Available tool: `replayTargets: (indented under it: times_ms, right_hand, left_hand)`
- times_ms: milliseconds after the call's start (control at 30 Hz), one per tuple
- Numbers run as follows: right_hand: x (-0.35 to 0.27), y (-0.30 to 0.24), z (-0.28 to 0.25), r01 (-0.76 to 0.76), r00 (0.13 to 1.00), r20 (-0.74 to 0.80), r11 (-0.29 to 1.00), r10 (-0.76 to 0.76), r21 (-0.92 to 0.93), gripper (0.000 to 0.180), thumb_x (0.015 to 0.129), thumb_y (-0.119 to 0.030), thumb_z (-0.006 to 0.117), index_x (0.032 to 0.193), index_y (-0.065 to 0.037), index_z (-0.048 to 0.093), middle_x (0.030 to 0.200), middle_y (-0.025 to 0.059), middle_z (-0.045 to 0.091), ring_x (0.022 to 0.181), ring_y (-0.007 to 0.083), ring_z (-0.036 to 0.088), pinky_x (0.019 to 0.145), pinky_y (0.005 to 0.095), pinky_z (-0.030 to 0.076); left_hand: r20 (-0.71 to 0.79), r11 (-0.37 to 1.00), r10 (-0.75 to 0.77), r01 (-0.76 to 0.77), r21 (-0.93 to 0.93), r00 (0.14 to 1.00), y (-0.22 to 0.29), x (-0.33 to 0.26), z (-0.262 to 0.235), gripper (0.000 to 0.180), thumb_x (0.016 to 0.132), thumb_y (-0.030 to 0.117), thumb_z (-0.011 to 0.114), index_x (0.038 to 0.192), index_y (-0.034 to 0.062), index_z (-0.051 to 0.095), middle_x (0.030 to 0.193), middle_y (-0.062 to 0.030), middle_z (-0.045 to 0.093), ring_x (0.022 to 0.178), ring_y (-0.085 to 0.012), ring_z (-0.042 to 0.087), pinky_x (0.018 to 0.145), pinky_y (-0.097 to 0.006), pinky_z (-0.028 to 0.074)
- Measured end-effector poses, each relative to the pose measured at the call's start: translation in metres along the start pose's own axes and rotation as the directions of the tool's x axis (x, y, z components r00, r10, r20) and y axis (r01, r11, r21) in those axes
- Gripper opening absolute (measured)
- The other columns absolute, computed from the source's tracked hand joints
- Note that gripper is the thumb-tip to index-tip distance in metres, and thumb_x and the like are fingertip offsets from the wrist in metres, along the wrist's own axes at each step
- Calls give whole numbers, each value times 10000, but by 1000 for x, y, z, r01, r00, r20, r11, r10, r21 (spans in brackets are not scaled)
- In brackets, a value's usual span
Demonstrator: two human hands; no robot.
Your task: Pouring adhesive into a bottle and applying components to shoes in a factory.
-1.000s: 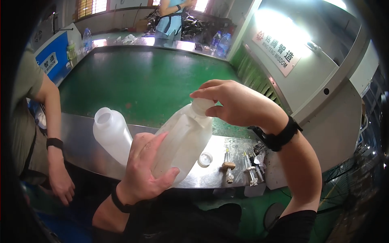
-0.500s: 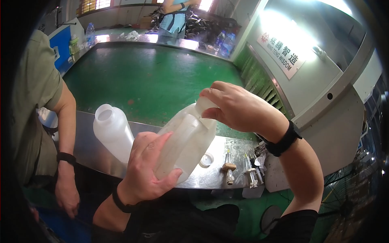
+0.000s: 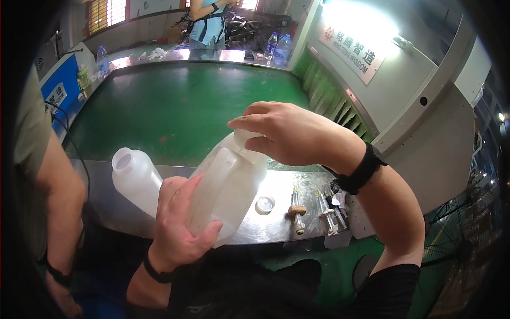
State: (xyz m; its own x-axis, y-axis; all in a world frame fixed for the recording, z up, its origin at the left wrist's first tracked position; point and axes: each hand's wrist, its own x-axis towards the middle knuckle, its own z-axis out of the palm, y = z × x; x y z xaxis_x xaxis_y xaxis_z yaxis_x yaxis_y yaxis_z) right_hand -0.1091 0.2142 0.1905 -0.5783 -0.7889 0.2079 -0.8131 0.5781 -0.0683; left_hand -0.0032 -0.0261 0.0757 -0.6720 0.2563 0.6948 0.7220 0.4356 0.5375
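Observation:
My left hand (image 3: 178,226) is wrapped round a translucent white plastic bottle (image 3: 226,183), which it holds tilted over the near metal edge of the table. At the bottle's upper end my right hand (image 3: 297,133) grips a white cap (image 3: 243,138) between thumb and fingers. Part of the cap is hidden behind the fingers. A second white bottle (image 3: 139,183), with its mouth uncovered, is left of my left hand. A loose white cap (image 3: 265,205) lies on the metal, right of the held bottle. Beyond it lies a syringe with a brown ring (image 3: 297,210).
More syringes (image 3: 326,213) lie at the right end of the metal ledge (image 3: 265,234). A green surface (image 3: 191,106) stretches ahead. A co-worker's arm (image 3: 61,196) hangs at the left; another person (image 3: 208,29) stands beyond the far edge. Water bottles (image 3: 281,50) stand at the far right.
My right hand has turned a little on the cap, its fingers now reaching farther over it. The held bottle, both hands and the table appear farther left. The co-worker's arm has shifted left and lower.

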Motion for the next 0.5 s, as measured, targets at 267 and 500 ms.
replayTargets:
  times_ms: [267,500]
  right_hand:
    - [15,-7,7,-166,983,22,946,180,-280,463,932,-464,633,1000,-6,649,771,163,656,741,368,666,683,450,539]
    - [12,-5,2,50,997,-50,983,-60,-179,376,962,-347,610,966,24,673,981,191,701,902,348,686,804,418,549]
  left_hand:
    - [29,998,-54,54,12,998,0,-8,0,693,707,183,713,1317,-81,517,1136,-199,565,1040,-360,529,945,-449,446]
    - [17,997,-69,70,-36,997,-7,-5,0,711,741,252,681,1342,-81,497,1204,-198,548,1075,-330,531,976,-435,439]
